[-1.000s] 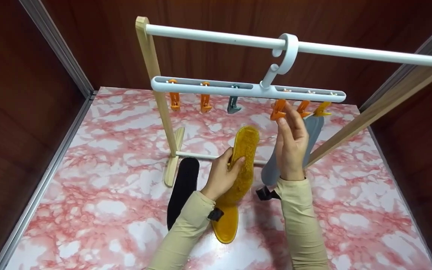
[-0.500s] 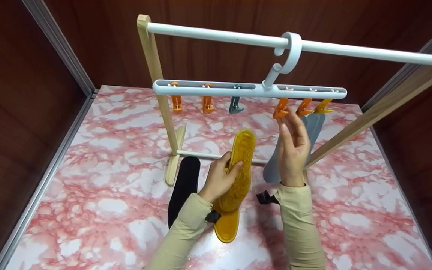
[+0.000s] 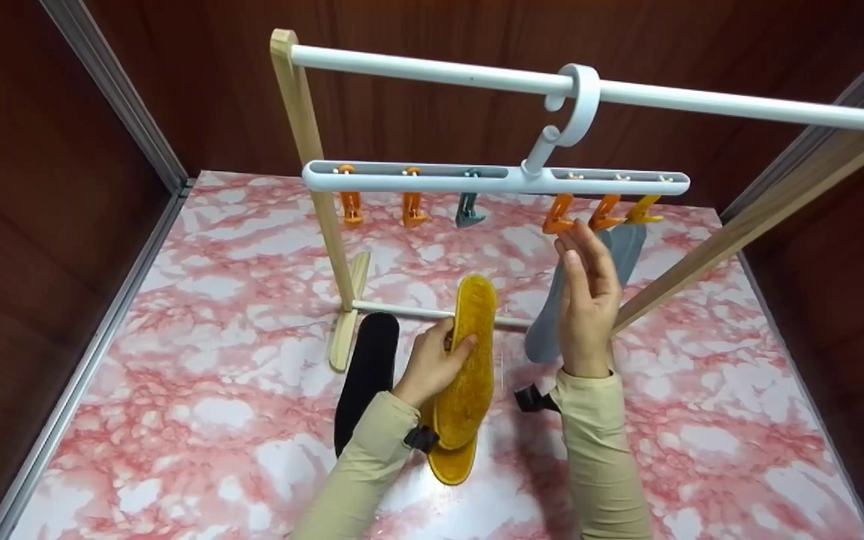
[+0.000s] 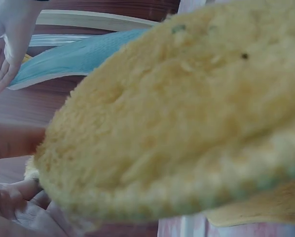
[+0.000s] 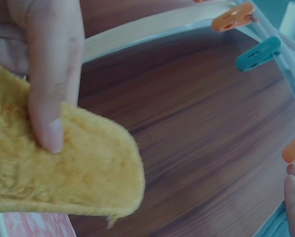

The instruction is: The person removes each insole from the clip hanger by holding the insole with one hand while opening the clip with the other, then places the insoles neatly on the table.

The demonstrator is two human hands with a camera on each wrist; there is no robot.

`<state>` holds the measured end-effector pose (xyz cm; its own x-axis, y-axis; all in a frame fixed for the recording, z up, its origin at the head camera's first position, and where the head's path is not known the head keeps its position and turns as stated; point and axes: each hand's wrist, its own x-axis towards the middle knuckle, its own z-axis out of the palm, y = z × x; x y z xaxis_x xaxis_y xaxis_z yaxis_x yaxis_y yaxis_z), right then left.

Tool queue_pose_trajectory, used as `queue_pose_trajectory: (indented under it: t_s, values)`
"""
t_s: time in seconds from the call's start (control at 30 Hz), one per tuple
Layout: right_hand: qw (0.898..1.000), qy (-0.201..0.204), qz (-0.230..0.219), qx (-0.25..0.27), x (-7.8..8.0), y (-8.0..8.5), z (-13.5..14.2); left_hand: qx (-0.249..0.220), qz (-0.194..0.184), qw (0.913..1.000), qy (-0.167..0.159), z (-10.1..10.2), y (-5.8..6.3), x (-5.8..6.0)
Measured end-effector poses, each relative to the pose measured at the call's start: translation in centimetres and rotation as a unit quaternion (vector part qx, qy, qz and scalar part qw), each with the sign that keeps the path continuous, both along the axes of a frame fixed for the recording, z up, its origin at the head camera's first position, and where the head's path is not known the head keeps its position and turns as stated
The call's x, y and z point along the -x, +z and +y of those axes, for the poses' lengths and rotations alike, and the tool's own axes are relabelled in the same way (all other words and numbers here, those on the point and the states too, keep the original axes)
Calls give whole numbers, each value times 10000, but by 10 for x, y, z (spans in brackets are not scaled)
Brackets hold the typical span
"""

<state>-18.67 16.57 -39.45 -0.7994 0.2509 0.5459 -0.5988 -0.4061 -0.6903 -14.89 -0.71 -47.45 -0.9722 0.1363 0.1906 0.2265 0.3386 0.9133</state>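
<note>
- Your left hand (image 3: pixel 430 364) grips the yellow insole (image 3: pixel 476 367) along its left edge, thumb across the fuzzy face, fingers tucked behind.
- Look at that long axis: it runs away from you, far end tipping slightly to your right, fuzzy face turned up toward you.
- Now your right hand (image 3: pixel 589 304): nothing in its grasp, fingers fairly straight, tips right at the lower end of an orange clip (image 3: pixel 558 215); whether they actually touch, you can't quite tell.
- Here's the relation to watch: the insole's far end sits below and left of that clip, clearly apart from it.
- So your right hand is the nearer one to the clip, while your left has the insole; the gap looks like what matters, and any closing of it would run up and rightward.
- Beyond your right hand, the gray insole (image 3: pixel 544 330) slants up toward the yellow clip (image 3: pixel 643 210).
- Down on the surface (image 3: pixel 214 412), a second yellow insole (image 3: pixel 453 466) peeks out below the gripped one; the black insole (image 3: pixel 368 367) lies to your left.
</note>
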Motion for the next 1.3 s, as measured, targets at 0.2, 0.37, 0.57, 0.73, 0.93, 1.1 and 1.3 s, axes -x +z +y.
queue_pose_trajectory:
  t_s: [0.2,0.37,0.57,0.73,0.93,1.1,1.3]
  values:
    - [9999,-52,-66,-134,0,-2,1,-12,-336,9994,-110,-3,-7,0]
    - [10000,-9,-52,-28,0,-3,2,2,-713,9971,-251,-5,-10,-1]
    - [9999,-75,-13,-111,0,-4,4,14,-1203,9924,-261,-6,-21,-2]
    - [9999,-71,82,-34,1,-7,5,-32,-1316,9912,-162,-8,-30,-1]
    - [9999,-100,58,0,0,-8,5,-22,-1504,9886,-58,-7,-38,2]
    - [9999,-133,2,-48,0,-8,5,-111,-1842,9828,-91,-6,-45,3]
    - [9999,-134,-39,-35,-2,-9,6,-215,-2100,9775,-46,-6,-52,6]
